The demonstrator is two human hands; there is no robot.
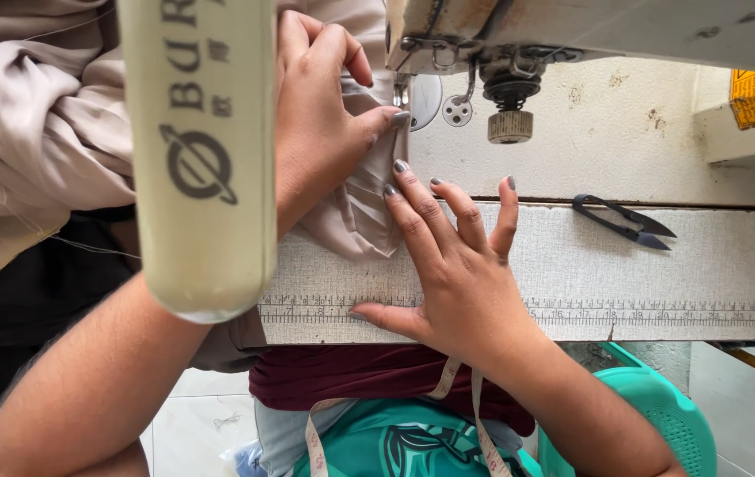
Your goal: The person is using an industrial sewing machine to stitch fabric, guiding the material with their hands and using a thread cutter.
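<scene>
My left hand (320, 115) presses down on beige satin fabric (355, 216) close to the sewing machine's needle area (404, 88), fingers curled and thumb on the folded edge. My right hand (457, 265) lies flat on the table, fingers spread, fingertips touching the same fabric edge from the right. More of the beige fabric (33, 132) is bunched at the left. The needle itself is partly hidden by my left hand.
The cream sewing machine arm (201, 150) crosses the left foreground. Black thread snips (625, 221) lie on the table (713, 265) to the right, a ruler strip (660, 314) along its front edge. A tape measure (315, 442) hangs at my lap; a green plastic stool (660, 406) stands below.
</scene>
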